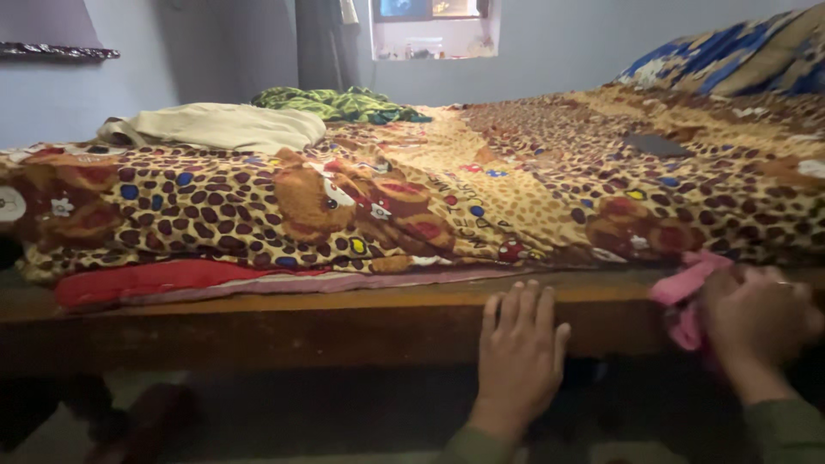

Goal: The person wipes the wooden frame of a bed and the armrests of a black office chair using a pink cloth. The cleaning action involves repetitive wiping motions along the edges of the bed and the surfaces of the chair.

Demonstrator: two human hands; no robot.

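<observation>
From my remote seat, the left hand (pixel 520 357) lies flat and released, fingers spread against the side rail of the brown wooden bed frame (pixel 258 322), while the right hand (pixel 756 326) is clenched around a crumpled pink cloth (pixel 683 296) held at the frame's edge, just below the mattress. I judge the cloth soft, light and limp, likely to bunch and slide; a full fistful near its middle looks the surest hold. Above, a leopard-spotted bedspread printed with teddy bears (pixel 412 198) covers the bed, with a red sheet (pixel 172 279) showing beneath its hem. A cream folded garment (pixel 215 127) and a green patterned cloth (pixel 339 105) lie at the far side, a blue and yellow pillow (pixel 730 60) at the head. The overhanging bedspread hem crowds the rail.
</observation>
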